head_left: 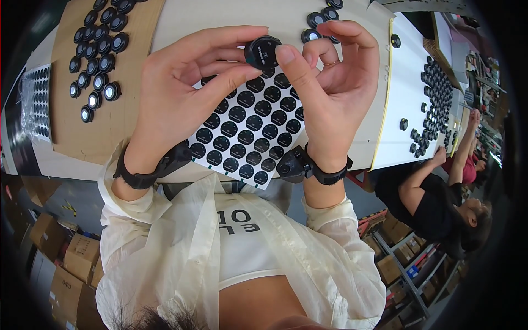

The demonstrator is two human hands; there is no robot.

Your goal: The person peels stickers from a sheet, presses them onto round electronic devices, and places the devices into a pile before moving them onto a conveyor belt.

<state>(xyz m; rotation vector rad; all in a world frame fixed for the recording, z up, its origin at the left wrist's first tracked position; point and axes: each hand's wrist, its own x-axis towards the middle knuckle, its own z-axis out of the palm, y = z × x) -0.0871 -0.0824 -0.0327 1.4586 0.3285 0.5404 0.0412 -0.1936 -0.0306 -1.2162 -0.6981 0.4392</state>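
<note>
Above the table, my left hand is closed round the edge of a round black part with small pale print on its flat face. My right hand rests its thumb tip on the right side of that face. Its other fingers are loosely curled, spread and apart from the part. Below both hands lies a white sheet with rows of round black stickers. The upper left end of the sheet is hidden by my hands. Black straps with small devices circle both my wrists.
Several round black parts with pale centres stand on brown cardboard at left. A wrapped sticker sheet lies farther left. More parts sit beyond my right hand. At right, a co-worker reaches toward a white surface holding many parts.
</note>
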